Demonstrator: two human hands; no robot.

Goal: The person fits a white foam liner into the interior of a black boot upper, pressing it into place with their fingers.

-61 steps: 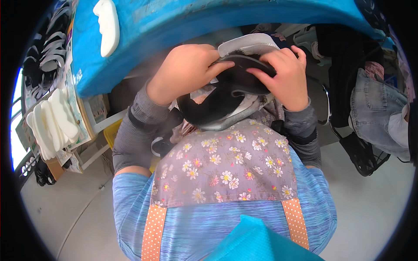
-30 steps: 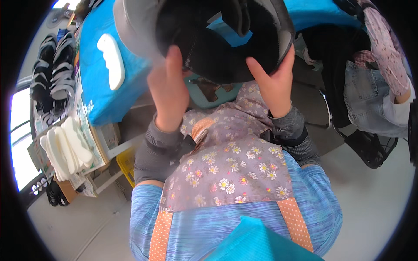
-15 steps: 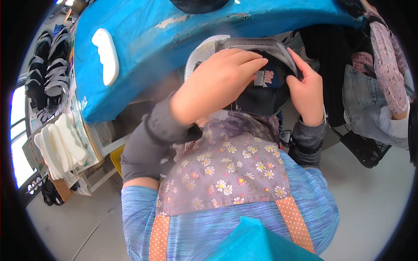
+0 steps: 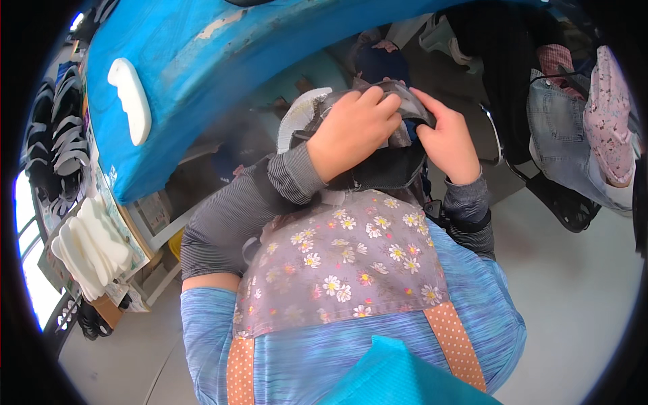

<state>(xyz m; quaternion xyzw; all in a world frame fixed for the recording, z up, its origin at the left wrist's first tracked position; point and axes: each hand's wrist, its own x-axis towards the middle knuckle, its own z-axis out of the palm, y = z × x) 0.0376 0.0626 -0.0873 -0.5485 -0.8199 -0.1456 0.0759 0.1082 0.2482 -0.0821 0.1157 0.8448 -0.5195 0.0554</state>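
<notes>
Both hands gripped a dark shoe upper at chest height, left hand curled over it hiding its top, right hand pinching its edge, blue table close above, white insole on it, clothes hung right.

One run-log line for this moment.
left hand: grips shoe upper | right hand: grips its edge | blue table above

Left edge, beside the shelf: flat printed card, pale, leaning upright; cardboard box below, brown.
</notes>
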